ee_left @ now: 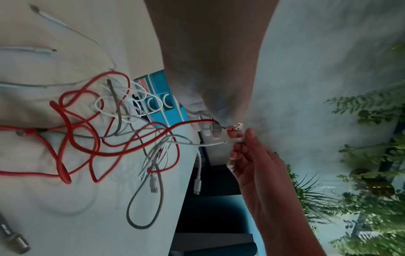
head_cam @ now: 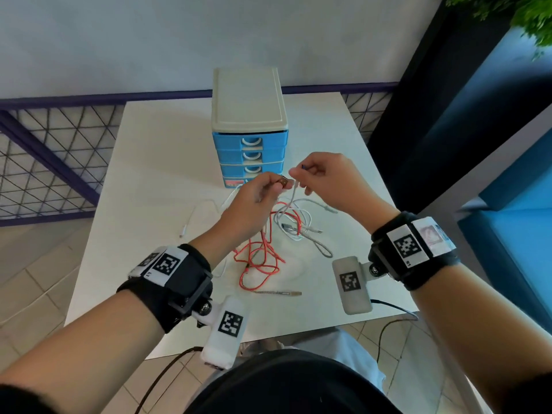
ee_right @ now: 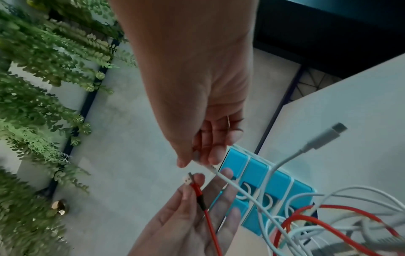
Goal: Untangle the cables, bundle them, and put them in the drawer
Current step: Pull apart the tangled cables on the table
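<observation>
1. Head view: the left hand (head_cam: 254,201) is raised over the white table (head_cam: 149,180) and pinches the plug end of the red cable (head_cam: 263,258) between thumb and fingertips, the metal plug poking out toward the other hand.
2. The right hand (head_cam: 325,180) is held just beside it and pinches the end of a white cable (head_cam: 294,201) between thumb and forefinger; its other fingers are curled.
3. Both cables hang from the hands down into a tangle lying on the table between the wrists and the drawer unit (head_cam: 250,127).
4. In that tangle the red cable loops over and under white cables and a grey braided cable (head_cam: 321,249); which one runs through which I cannot tell.
5. A spring-wrapped plug end (head_cam: 280,292) lies at the near side of the heap, and a thin white cable (head_cam: 194,216) trails off to the left.
6. The drawer unit has a beige top and blue drawers, all of them closed, and stands at the far side of the table behind the hands.
7. Right wrist view: the red plug (ee_right: 191,181) rests on the left fingertips (ee_right: 225,175), thumb pressing on it, while the white cable runs taut from the right pinch past the blue drawer fronts.
8. Left wrist view: a white plug (ee_left: 197,185) dangles past the table's edge.
</observation>
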Tool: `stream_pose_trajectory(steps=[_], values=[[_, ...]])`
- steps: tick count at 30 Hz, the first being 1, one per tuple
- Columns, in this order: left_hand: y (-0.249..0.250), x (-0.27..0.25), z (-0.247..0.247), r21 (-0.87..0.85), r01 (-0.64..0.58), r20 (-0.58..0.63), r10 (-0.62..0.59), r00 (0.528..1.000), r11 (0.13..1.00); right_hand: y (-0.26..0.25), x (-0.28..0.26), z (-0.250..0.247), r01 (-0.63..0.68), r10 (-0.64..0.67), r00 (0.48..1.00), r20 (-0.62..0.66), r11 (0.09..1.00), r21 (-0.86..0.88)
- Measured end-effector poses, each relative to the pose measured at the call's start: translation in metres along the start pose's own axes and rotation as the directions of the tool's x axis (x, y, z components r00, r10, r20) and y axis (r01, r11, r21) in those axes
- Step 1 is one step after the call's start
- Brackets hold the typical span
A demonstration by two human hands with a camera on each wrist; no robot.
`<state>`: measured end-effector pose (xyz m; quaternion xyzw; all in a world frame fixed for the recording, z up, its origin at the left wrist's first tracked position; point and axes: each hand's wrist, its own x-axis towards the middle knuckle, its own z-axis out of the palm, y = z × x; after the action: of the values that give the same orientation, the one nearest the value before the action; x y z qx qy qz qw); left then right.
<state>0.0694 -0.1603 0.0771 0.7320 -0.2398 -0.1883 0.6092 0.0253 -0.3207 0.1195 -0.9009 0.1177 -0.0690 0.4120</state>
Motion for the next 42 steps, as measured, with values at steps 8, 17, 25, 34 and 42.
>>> stream_pose_trajectory(steps=[8, 17, 25, 34, 42], values=[[0.007, -0.005, 0.0, -0.053, 0.062, -0.107, -0.068, 0.992, 0.997, -0.002, 0.002, 0.02, -0.064, 0.04, 0.993, 0.109, 0.973, 0.221], [0.006, -0.008, -0.006, -0.108, 0.12, -0.126, -0.133, 0.983, 0.987, 0.04, 0.002, 0.022, -0.203, 0.315, 0.894, 0.319, 0.919, -0.339], [0.007, -0.012, -0.004, -0.165, 0.078, -0.048, -0.087, 0.995, 0.983, 0.08, -0.014, 0.077, 0.023, 0.215, 0.933, 0.287, 0.764, -0.645], [-0.002, -0.013, -0.021, -0.249, 0.054, -0.105, -0.082, 0.991, 0.967, 0.103, -0.018, 0.095, -0.18, 0.334, 0.864, 0.378, 0.904, -0.389], [-0.015, -0.01, -0.022, -0.131, 0.082, -0.07, -0.091, 0.993, 0.988, 0.069, -0.005, 0.061, -0.234, 0.296, 0.921, 0.252, 0.94, -0.247]])
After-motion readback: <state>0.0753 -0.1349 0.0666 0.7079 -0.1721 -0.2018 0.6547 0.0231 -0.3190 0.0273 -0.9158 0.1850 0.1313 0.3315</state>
